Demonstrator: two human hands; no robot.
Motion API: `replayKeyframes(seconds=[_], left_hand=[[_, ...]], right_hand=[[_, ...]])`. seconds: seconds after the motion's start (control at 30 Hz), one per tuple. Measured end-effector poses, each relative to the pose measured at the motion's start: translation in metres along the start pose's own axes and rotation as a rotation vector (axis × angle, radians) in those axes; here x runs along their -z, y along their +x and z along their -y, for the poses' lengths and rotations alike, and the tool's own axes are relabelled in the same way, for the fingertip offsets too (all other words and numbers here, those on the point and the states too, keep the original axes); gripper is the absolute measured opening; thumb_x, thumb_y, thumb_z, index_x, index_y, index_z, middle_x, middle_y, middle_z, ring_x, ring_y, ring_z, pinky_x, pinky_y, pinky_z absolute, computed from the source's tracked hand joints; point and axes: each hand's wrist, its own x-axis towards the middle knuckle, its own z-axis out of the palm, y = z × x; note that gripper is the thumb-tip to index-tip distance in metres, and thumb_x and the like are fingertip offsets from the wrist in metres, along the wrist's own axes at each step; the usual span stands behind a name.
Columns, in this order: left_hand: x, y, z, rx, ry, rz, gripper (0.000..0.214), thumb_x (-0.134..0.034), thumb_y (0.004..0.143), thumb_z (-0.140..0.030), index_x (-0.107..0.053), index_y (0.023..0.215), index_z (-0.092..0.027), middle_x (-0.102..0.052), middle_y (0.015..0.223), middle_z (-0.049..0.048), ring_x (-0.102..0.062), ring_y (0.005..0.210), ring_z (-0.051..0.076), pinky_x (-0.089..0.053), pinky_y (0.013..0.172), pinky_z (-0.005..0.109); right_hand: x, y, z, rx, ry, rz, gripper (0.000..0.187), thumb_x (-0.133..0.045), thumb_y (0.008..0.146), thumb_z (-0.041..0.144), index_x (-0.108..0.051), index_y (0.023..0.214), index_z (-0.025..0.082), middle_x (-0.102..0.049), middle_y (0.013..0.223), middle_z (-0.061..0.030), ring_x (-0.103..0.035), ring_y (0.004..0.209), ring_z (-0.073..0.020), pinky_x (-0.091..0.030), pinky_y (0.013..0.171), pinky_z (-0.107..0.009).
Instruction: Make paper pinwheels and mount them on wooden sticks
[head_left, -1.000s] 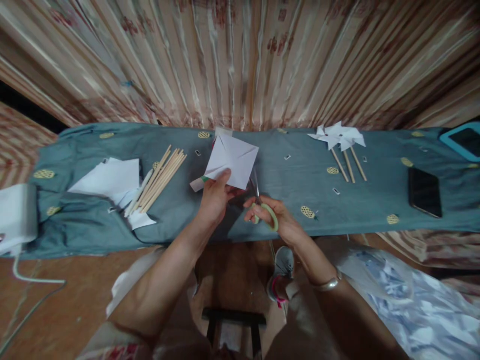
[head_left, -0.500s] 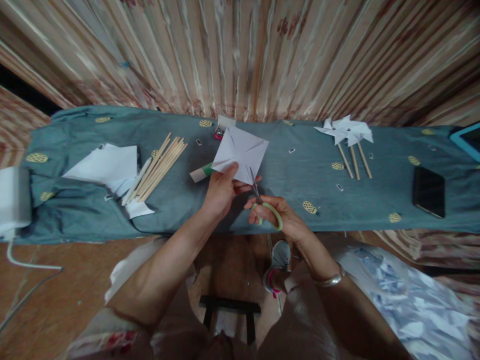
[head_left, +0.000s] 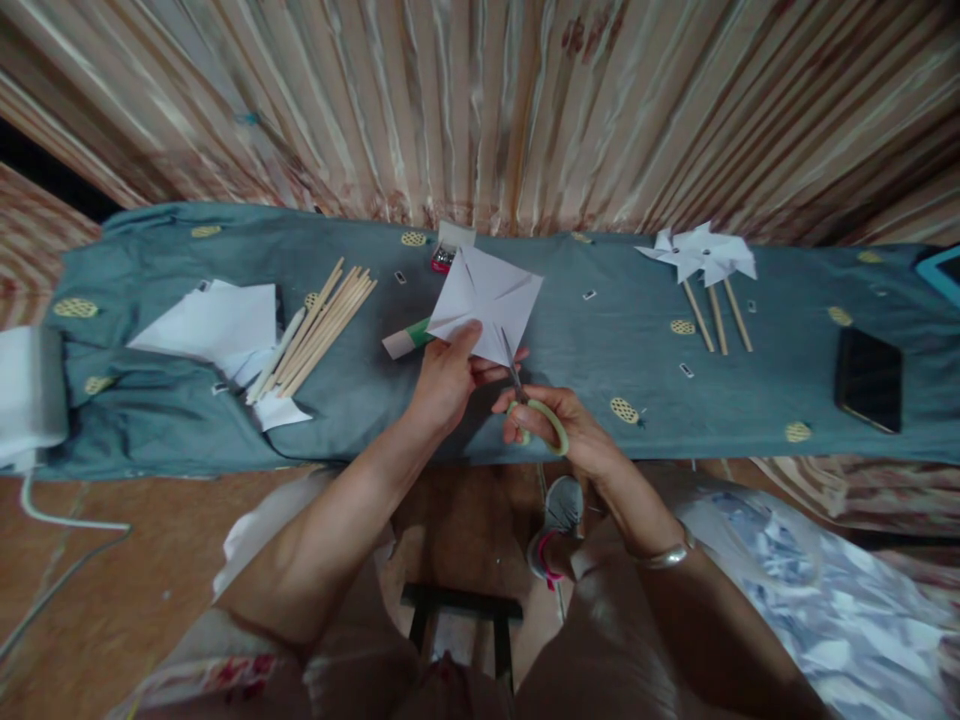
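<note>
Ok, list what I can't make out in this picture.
In the head view:
Left hand: some fingers hidden behind the square white paper sheet.
Green-and-pale oblong item: right end behind the sheet.
Small red container: contents too small to identify.
Blue-edged flat device: cut off by right edge.
White blocky object: cut off by left edge.

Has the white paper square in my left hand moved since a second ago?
Yes, rightward: judged against the small open box, the white paper square now covers less of it.
</note>
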Motion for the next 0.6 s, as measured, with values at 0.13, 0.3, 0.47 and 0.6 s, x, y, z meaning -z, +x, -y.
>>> replayKeyframes(seconds=[0.13, 0.3, 0.47, 0.6], left_hand=[[-0.0011, -0.0009, -0.0014, 0.009, -0.007, -0.007, 0.024, -0.046, 0.098, -0.021, -0.063, 0.083, -0.012, -0.067, 0.058, 0.0034, -0.073, 0.064, 0.02, -0.056, 0.063, 0.027], [0.0, -0.0006, -0.0008, -0.009, -0.009, -0.009, 0.026, -0.045, 0.098, -0.021, -0.062, 0.081, -0.012, -0.07, 0.065, 0.0068, -0.075, 0.069, 0.023, -0.06, 0.07, 0.034], [0.0008, 0.0003, -0.0002, -0.018, -0.02, -0.018, 0.017, -0.051, 0.095, -0.023, -0.063, 0.085, -0.014, -0.073, 0.079, 0.0079, -0.075, 0.077, 0.024, -0.061, 0.073, 0.036], [0.0014, 0.0009, -0.0003, -0.017, -0.025, -0.024, 0.013, -0.054, 0.093, -0.024, -0.062, 0.088, -0.016, -0.074, 0.083, 0.0071, -0.075, 0.083, 0.024, -0.061, 0.072, 0.034]], right_hand=[[0.0003, 0.0011, -0.0003, 0.017, -0.014, 0.009, 0.05, -0.074, 0.069, 0.065, -0.064, 0.08, 0.017, -0.061, 0.061, 0.0015, -0.052, 0.055, -0.0108, -0.045, 0.057, -0.028], [0.0006, 0.0012, -0.0015, 0.01, -0.009, -0.002, 0.047, -0.076, 0.069, 0.063, -0.066, 0.08, 0.018, -0.06, 0.06, 0.0023, -0.052, 0.054, -0.0105, -0.046, 0.056, -0.027], [-0.0004, 0.0021, -0.0024, 0.005, 0.012, -0.024, 0.046, -0.079, 0.066, 0.062, -0.068, 0.077, 0.018, -0.06, 0.058, 0.0024, -0.052, 0.052, -0.0104, -0.047, 0.053, -0.027], [-0.0005, 0.0031, -0.0032, -0.007, 0.028, -0.033, 0.047, -0.081, 0.064, 0.061, -0.068, 0.076, 0.018, -0.06, 0.056, 0.003, -0.052, 0.05, -0.0092, -0.045, 0.05, -0.025]])
